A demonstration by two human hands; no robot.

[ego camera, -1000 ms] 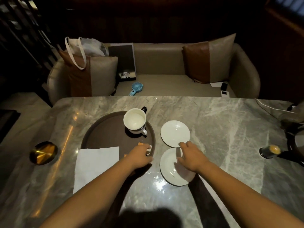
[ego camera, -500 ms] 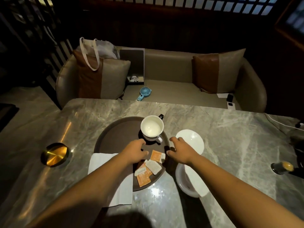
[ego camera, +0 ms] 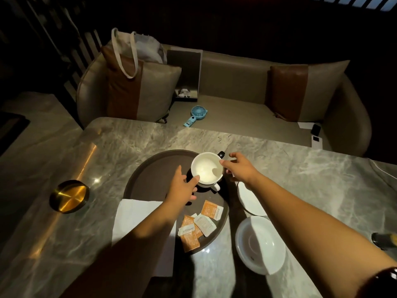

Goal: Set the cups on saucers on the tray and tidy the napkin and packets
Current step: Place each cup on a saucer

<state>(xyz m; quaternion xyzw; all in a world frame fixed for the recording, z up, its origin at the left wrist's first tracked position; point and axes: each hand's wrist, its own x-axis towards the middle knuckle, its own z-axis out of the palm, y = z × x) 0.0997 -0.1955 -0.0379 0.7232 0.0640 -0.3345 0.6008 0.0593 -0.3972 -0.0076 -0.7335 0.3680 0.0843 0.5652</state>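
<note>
A white cup (ego camera: 207,168) stands nested in a second cup at the back right of the round brown tray (ego camera: 150,179); a black handle shows behind it and a white one below. My left hand (ego camera: 182,188) is open, its thumb against the cup's left side. My right hand (ego camera: 240,168) is open too, thumb on the right rim, fingers spread. Several orange and white packets (ego camera: 199,224) lie loose on the tray's near right. A white napkin (ego camera: 137,216) overlaps the tray's near left edge. Two white saucers lie on the table right of the tray, one near (ego camera: 260,244), one farther (ego camera: 249,198).
A gold round dish (ego camera: 68,195) sits on the marble table at the left. A dark bottle (ego camera: 384,239) lies at the right edge. Behind the table stands a sofa with cushions, a tote bag and a blue hand fan (ego camera: 196,115).
Both hands have moved away from the packets and the saucers, forward to either side of the stacked cups. The packets now lie uncovered on the tray.
</note>
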